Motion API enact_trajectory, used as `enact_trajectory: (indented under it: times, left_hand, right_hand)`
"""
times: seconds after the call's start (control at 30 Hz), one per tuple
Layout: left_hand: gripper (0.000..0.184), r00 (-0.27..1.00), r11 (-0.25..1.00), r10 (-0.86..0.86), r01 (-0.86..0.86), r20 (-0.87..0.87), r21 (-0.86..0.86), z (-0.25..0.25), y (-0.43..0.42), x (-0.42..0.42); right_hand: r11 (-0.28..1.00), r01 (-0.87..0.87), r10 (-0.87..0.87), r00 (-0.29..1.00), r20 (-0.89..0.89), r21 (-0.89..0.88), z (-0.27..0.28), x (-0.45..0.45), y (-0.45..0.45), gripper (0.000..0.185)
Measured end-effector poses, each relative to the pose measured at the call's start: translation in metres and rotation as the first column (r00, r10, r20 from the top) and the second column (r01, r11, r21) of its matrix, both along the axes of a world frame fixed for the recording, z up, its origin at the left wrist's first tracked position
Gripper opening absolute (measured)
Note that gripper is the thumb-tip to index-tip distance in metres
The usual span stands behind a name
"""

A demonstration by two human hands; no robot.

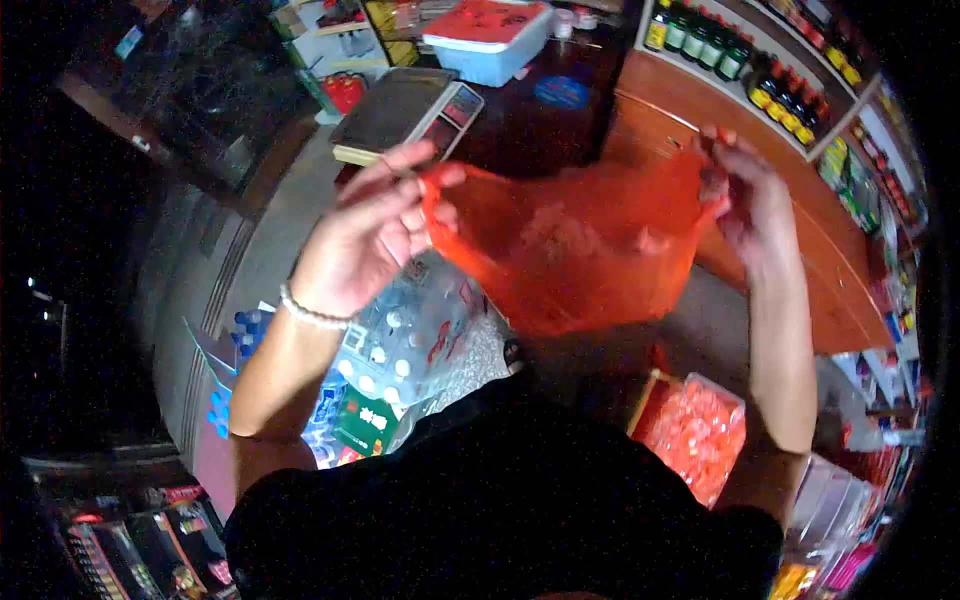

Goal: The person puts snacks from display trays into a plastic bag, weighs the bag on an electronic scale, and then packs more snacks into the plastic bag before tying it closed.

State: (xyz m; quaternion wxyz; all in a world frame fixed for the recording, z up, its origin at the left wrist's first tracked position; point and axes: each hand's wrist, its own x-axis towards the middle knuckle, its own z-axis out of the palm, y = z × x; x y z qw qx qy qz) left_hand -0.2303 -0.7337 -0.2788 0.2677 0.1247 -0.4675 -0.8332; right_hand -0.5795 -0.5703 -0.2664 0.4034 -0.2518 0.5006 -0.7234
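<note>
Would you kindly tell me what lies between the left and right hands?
In the head view, a red plastic bag spans the gap from the left hand to the right hand, both holding it.

Between the left hand [350, 245] and the right hand [750, 195], on my remote feed, I see a bag [590, 255]. Beyond the left hand, a scale [395, 115] sits on a counter [540, 130]; behind it, rightward, a tub [490, 65]. Bottles [712, 48] line a shelf [736, 93] ahead right. Below the bag, a filled box [648, 395] lies right, bottle packs [385, 335] left.
</note>
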Motion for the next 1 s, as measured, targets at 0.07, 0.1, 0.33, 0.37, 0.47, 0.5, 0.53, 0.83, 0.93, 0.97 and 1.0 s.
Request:
enact_trajectory:
  times: [0.07, 0.1, 0.33, 0.37, 0.47, 0.5, 0.53, 0.83, 0.93, 0.97, 1.0]
  left_hand:
    - [0.042, 0.996, 0.996, 0.056, -0.060, -0.067, -0.067, 0.012, -0.035, 0.000]
    - [0.043, 0.992, 0.992, 0.080, -0.088, -0.095, -0.089, 0.020, -0.048, 0.001]
    - [0.044, 0.924, 0.890, 0.375, -0.382, -0.075, -0.248, 0.069, -0.156, -0.021]
    - [0.044, 0.917, 0.884, 0.391, -0.396, -0.071, -0.249, 0.073, -0.172, -0.025]
    - [0.039, 0.838, 0.807, 0.541, -0.540, -0.068, -0.239, 0.082, -0.226, -0.035]
    - [0.038, 0.800, 0.762, 0.595, -0.594, -0.083, -0.257, 0.081, -0.247, -0.036]
    - [0.037, 0.755, 0.712, 0.648, -0.647, -0.099, -0.273, 0.078, -0.265, -0.035]
    - [0.016, 0.653, 0.669, 0.743, -0.732, 0.148, -0.126, -0.017, -0.391, -0.033]
    - [0.016, 0.486, 0.512, 0.855, -0.847, 0.179, -0.141, -0.011, -0.398, -0.049]
    - [0.017, 0.389, 0.410, 0.908, -0.901, 0.156, -0.142, 0.010, -0.395, -0.061]
    - [0.018, 0.287, 0.305, 0.948, -0.942, 0.134, -0.142, 0.026, -0.393, -0.070]
  right_hand:
    - [0.986, -0.164, 0.158, 0.981, -0.112, -0.040, 0.013, -0.028, -0.068, 0.021]
    - [0.951, -0.302, 0.280, 0.933, -0.225, -0.065, 0.020, -0.040, -0.101, 0.022]
    - [0.887, -0.406, 0.312, 0.878, -0.363, -0.221, 0.024, -0.057, -0.371, 0.016]
    - [0.888, -0.406, 0.301, 0.867, -0.398, -0.214, 0.024, -0.054, -0.406, 0.016]
    - [0.914, -0.375, 0.258, 0.832, -0.491, -0.154, 0.027, -0.043, -0.505, 0.014]
    - [0.922, -0.364, 0.249, 0.819, -0.516, -0.133, 0.029, -0.039, -0.535, 0.014]
    - [0.927, -0.356, 0.242, 0.807, -0.539, -0.116, 0.026, -0.035, -0.565, 0.014]
    - [0.832, -0.513, 0.522, 0.598, -0.608, 0.210, -0.074, 0.017, -0.741, 0.008]
    - [0.696, -0.693, 0.686, 0.564, -0.460, 0.188, -0.060, 0.016, -0.763, 0.010]
    - [0.668, -0.744, 0.681, 0.615, -0.398, -0.007, -0.059, 0.019, -0.777, 0.014]
    - [0.649, -0.761, 0.700, 0.597, -0.391, -0.001, -0.051, 0.020, -0.777, 0.014]
